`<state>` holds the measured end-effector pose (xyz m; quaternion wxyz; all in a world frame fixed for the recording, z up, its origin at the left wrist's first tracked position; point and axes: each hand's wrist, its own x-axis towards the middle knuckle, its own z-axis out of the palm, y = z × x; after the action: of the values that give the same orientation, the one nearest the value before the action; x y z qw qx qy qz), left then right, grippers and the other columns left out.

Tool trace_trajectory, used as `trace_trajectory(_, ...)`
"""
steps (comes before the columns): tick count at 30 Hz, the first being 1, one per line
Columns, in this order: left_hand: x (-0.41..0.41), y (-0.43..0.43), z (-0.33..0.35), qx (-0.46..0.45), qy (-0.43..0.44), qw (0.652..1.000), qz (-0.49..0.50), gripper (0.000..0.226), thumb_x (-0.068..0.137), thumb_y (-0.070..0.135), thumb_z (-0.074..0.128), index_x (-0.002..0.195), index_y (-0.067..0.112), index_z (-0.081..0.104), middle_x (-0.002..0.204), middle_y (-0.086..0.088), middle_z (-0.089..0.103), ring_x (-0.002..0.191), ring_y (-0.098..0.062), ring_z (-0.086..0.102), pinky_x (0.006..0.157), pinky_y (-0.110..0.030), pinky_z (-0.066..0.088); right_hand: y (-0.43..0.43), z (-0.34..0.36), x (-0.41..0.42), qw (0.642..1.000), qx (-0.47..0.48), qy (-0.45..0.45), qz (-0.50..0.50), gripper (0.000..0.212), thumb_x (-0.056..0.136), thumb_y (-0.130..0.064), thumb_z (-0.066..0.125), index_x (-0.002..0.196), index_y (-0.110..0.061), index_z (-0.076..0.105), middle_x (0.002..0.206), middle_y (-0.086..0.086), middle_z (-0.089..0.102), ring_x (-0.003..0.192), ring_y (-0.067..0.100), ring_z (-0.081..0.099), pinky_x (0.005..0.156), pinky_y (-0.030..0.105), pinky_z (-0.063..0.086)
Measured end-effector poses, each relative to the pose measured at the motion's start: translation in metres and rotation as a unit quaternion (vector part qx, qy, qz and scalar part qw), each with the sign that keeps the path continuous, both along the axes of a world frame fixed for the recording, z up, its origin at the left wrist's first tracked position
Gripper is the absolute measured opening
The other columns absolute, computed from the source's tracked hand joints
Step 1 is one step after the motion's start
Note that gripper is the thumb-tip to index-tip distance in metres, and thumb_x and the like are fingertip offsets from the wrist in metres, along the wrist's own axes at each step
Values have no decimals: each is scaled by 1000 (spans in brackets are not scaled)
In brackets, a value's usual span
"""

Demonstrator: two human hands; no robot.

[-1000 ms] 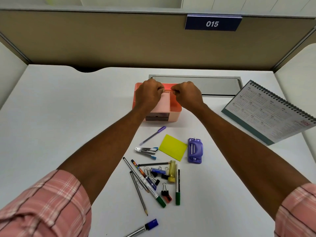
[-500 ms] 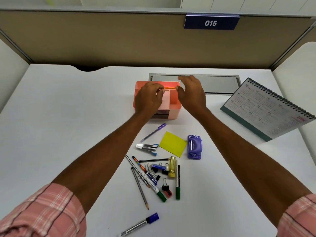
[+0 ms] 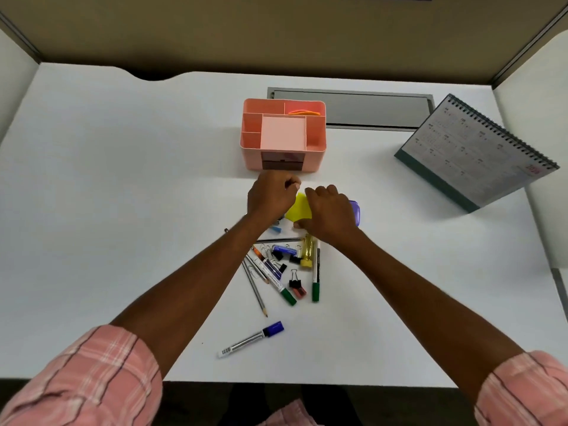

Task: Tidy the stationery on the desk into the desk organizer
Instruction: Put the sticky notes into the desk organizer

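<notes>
Organizer: the pink desk organizer stands on the white table, far of both hands, its open compartments facing up; an orange item lies in its far right compartment
Left hand: the left hand is just near of the organizer's front wall and apart from it, fingers curled in towards the thumb; whether it pinches anything cannot be told
Right hand: the right hand is palm down just right of the left one, over a yellow note pad and a purple punch, fingers curled, thumb at the pad's near edge; whether it grips the pad cannot be told
Loose pile: nearer than the hands lie green-capped markers, a yellow tube, black binder clips, paper clips and a pencil with its tip pointing near
Lone marker: a blue-capped marker lies apart from the pile, nearest of all
Right side: a spiral desk calendar stands tilted, well apart from the organizer
Far edge: a grey lid is set into the table just behind the organizer
</notes>
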<state>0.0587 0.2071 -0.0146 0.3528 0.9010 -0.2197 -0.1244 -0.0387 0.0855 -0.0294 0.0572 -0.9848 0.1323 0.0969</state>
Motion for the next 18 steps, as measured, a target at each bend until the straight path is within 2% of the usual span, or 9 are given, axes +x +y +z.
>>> trace_trajectory(7,-14,6,-9,40,58,998,7,20,95,26,65,109,24,79,112,1,78,100,-23,71,86,-39,59,17,-3,-3,1000,-18,2,9,49,87,-38,71,124,-10,55,116,13,59,105,30,56,76,40,48)
trace_trajectory(10,-15,8,-10,49,69,996,3,22,96,25,65,113,24,79,116,0,77,102,-23,71,88,-38,59,23,-1,0,999,-37,12,23,46,86,-26,68,126,-10,55,114,13,62,101,29,58,80,39,51)
trace_trajectory(15,-15,8,-8,50,86,995,11,31,97,19,65,126,25,73,130,-5,71,110,-28,68,91,-38,58,15,-2,2,1000,-5,-21,16,34,87,-22,63,119,-10,58,106,11,64,90,30,61,74,40,50)
trace_trajectory(18,-11,10,-6,12,120,993,10,33,93,24,70,126,28,72,120,-2,75,106,-25,69,91,-36,57,8,-3,1,999,21,-45,15,36,87,-26,65,119,-11,60,108,10,64,89,30,62,72,41,53)
